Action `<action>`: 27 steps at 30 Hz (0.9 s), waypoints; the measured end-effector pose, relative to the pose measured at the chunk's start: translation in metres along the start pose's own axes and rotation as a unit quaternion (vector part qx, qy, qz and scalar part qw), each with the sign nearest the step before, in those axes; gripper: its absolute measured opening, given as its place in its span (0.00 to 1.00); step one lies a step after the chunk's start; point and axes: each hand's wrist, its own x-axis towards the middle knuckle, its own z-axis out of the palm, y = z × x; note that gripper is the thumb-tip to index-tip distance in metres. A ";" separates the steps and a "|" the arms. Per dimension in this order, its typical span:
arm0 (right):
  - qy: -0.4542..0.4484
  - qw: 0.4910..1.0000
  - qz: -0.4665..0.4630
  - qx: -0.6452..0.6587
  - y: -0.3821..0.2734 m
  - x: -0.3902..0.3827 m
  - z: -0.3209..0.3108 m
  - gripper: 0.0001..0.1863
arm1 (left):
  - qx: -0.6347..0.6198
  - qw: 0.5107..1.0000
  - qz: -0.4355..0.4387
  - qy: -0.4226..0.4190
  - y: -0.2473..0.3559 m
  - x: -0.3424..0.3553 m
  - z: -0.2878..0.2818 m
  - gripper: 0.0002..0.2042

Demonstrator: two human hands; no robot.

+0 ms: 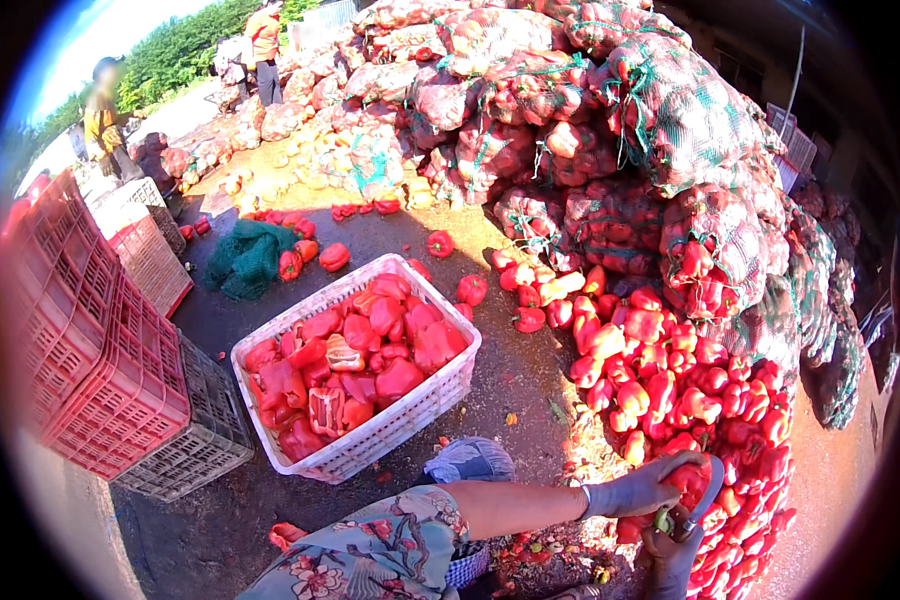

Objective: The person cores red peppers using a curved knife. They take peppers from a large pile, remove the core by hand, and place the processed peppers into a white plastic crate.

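My left hand [632,489], in a grey glove, is curled over a red bell pepper [687,480] between four and five o'clock in my view, palm against its left side and fingers bent across the top. My right hand [673,548], gloved too, sits just below, nearer five o'clock. It looks closed around the grip of a curved blade [712,488], though the handle is mostly hidden. The blade bends round the pepper's right side; whether its edge has broken the skin, I cannot tell. A green stem [663,519] shows between my hands, turned toward me.

I judge this to be the trimming step: cutting the stem end out of the pepper. The next move seems to call for my left hand to hold the fruit steady while my right works the edge round the stem, fingertips clear of the steel.

At four o'clock lies a heap of whole peppers [670,390], close beside my hands. At eight o'clock stands a white plastic crate [395,440] filled with red peppers, a few cut open with pale insides showing; a trimmed one would reasonably go there. Scraps [535,555] litter the ground toward five o'clock.
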 end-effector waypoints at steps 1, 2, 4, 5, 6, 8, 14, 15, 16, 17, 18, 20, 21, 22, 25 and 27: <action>-0.007 1.000 0.016 0.008 -0.004 -0.005 0.002 0.21 | -0.016 1.000 0.014 0.001 -0.013 0.000 0.000 0.32; 0.000 0.999 0.039 0.021 -0.020 -0.008 0.012 0.21 | -0.039 0.999 0.019 -0.010 -0.007 0.000 -0.001 0.32; -0.012 0.998 0.041 0.040 -0.019 -0.009 0.002 0.22 | -0.121 0.985 -0.101 -0.065 0.020 -0.004 -0.004 0.32; -0.039 0.998 0.042 0.027 -0.021 -0.009 0.003 0.21 | -0.184 0.974 -0.119 -0.061 0.015 -0.006 -0.004 0.32; -0.054 0.997 0.053 0.017 -0.022 -0.008 0.001 0.21 | -0.196 0.971 -0.119 -0.064 0.016 -0.006 -0.005 0.32; -0.096 0.991 0.087 0.025 -0.015 -0.004 -0.009 0.22 | -0.217 0.966 -0.120 -0.069 0.016 -0.004 -0.005 0.33; -0.106 0.992 0.060 0.032 0.004 -0.017 -0.041 0.19 | -0.064 0.987 -0.093 -0.111 0.014 0.007 0.013 0.32; -0.102 0.992 0.064 0.045 0.006 -0.018 -0.044 0.20 | -0.070 0.989 -0.091 -0.096 0.015 0.006 0.019 0.31; -0.099 0.991 0.071 0.057 0.009 -0.021 -0.045 0.20 | -0.054 0.989 -0.106 -0.089 0.015 0.007 0.024 0.30; -0.084 0.990 0.063 0.095 0.013 -0.023 -0.047 0.21 | -0.037 0.989 -0.121 -0.080 0.015 0.009 0.028 0.30; -0.055 0.991 0.048 0.109 0.013 -0.026 -0.052 0.22 | -0.019 0.988 -0.135 -0.071 0.015 0.012 0.031 0.30; -0.009 0.989 0.023 0.144 0.012 -0.031 -0.059 0.23 | -0.064 0.992 -0.100 -0.033 0.004 0.019 0.032 0.25; 0.019 0.997 0.056 0.039 0.001 -0.039 -0.071 0.23 | -0.125 0.985 -0.123 0.001 -0.005 0.022 0.031 0.23; 0.051 0.995 0.059 0.054 -0.010 -0.050 -0.083 0.22 | -0.186 0.971 -0.148 0.035 -0.017 0.024 0.031 0.21; 0.302 0.950 0.040 -0.067 -0.013 -0.094 -0.138 0.19 | -0.356 0.913 -0.200 0.006 -0.043 0.035 0.022 0.17; 0.412 0.837 0.092 -0.349 -0.014 -0.128 -0.176 0.24 | -0.437 0.869 -0.230 -0.025 -0.050 0.037 0.015 0.17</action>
